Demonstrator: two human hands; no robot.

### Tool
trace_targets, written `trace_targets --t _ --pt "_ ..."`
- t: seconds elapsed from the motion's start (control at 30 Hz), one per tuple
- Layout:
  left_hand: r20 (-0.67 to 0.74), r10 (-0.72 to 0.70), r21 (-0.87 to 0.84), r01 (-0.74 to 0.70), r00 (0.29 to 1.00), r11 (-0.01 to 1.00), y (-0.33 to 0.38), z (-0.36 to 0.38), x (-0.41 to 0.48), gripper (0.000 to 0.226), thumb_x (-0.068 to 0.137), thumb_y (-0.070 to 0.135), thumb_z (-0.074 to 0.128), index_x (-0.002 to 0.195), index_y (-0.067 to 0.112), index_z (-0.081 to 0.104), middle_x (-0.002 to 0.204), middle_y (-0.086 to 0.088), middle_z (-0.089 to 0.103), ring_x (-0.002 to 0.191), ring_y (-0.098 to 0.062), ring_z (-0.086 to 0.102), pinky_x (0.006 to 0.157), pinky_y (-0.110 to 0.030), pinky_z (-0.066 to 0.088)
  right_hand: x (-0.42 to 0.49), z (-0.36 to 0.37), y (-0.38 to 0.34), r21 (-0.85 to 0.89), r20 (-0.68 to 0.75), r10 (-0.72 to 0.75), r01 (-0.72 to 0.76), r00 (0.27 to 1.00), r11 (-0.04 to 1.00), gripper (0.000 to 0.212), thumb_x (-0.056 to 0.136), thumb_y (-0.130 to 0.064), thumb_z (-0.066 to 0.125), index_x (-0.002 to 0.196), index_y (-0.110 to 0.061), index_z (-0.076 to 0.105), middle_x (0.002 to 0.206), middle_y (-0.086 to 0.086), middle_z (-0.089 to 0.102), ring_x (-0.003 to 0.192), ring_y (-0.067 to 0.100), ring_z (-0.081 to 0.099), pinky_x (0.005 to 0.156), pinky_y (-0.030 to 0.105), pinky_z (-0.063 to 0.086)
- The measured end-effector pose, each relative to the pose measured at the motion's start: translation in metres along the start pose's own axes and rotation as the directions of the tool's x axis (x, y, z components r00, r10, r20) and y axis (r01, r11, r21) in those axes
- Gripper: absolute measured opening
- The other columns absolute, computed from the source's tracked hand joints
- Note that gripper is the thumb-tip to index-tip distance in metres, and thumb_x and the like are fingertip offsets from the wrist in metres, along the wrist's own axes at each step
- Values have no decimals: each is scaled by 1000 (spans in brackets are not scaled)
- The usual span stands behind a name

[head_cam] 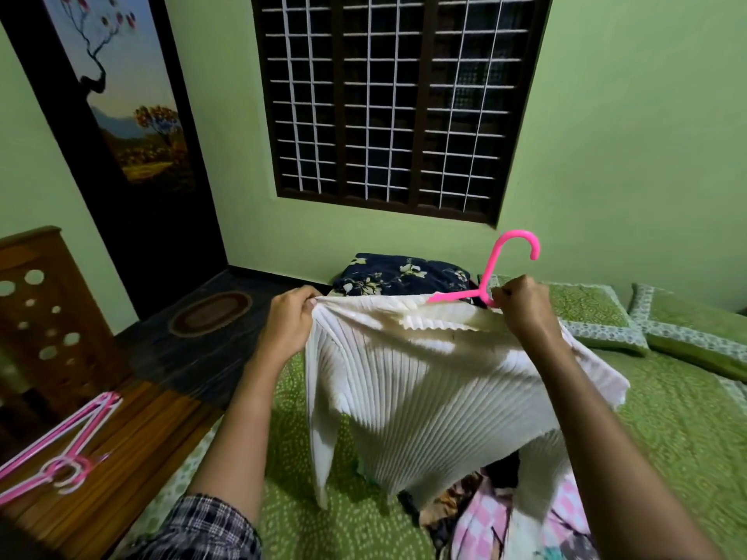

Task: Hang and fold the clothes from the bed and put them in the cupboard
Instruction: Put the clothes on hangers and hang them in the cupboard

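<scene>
- Green walls and a dark barred window (pixel 388 103) stand behind a bed with a green dotted quilt (pixel 667 418), and the work is held up in the air over the bed.
- A white ribbed knit sweater (pixel 424 386) hangs above the middle of the bed. Its hem is just over a heap of mixed clothes (pixel 505 515) at the bed's near edge.
- The left hand (pixel 291 321) has its fingers pinched on one shoulder of the sweater, drawing the top edge taut.
- The right hand (pixel 523 307) is clenched round the neck of a bright pink plastic hanger (pixel 490 272). I cannot tell whether it also holds collar cloth.
- One hanger arm shows at the neck opening; the other is hidden behind the right hand.
- Likely slip: the knit looks stretchy, so letting the left pinch go before both shoulders are seated could send the sweater sliding off onto the heap.
- Forcing the hidden arm through the collar could stretch the neckline.
- Spare pink and white plastic hangers (pixel 60 450) lie on a wooden surface beside the bed's left edge, well apart from the hands.
</scene>
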State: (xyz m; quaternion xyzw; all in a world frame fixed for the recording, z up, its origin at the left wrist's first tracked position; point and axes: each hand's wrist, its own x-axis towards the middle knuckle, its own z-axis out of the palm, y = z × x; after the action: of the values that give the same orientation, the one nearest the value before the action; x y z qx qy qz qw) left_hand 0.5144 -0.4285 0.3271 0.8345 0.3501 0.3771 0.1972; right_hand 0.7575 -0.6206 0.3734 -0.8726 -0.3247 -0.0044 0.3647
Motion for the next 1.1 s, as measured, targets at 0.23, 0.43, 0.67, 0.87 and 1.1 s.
trace_targets --t 0.23,0.43,0.67,0.87,1.1 --pt "85 -49 -1 49 995 999 9 8 -18 22 93 -2 44 99 1 65 101 -16 65 88 -23 60 74 -29 45 -33 16 -16 -31 155 -114 120 981 992 23 88 -8 56 74 8 64 62 16 53 59 28 46 54 33 28" --pt "231 23 -155 13 973 988 37 -14 -62 21 91 26 57 105 11 65 94 -3 65 79 -11 58 68 -22 43 -64 30 -17 -54 119 -136 143 984 988 29 90 -17 55 76 7 62 69 17 52 72 35 55 59 31 32" --pt "252 194 -32 -192 948 981 63 -32 -121 24 90 21 58 106 6 66 101 -2 60 91 -12 55 84 -27 49 -119 14 -31 -15 118 -165 167 979 986 33 91 -19 54 73 7 59 67 20 57 65 33 56 57 32 34" --pt "94 197 19 -200 976 980 93 -47 -195 29 100 21 32 103 4 55 84 -20 65 67 -28 57 54 -33 40 -210 -23 -26 52 99 -147 143 984 988 37 94 -18 55 63 2 53 51 11 48 52 21 45 48 25 31" --pt "283 452 40 -481 846 876 141 -89 -272 74 81 66 12 112 13 54 67 -8 61 56 -25 55 50 -26 32 -325 -77 -8 -18 -24 -133 133 991 991 33 94 -19 54 70 2 63 57 10 55 60 26 52 49 29 28"
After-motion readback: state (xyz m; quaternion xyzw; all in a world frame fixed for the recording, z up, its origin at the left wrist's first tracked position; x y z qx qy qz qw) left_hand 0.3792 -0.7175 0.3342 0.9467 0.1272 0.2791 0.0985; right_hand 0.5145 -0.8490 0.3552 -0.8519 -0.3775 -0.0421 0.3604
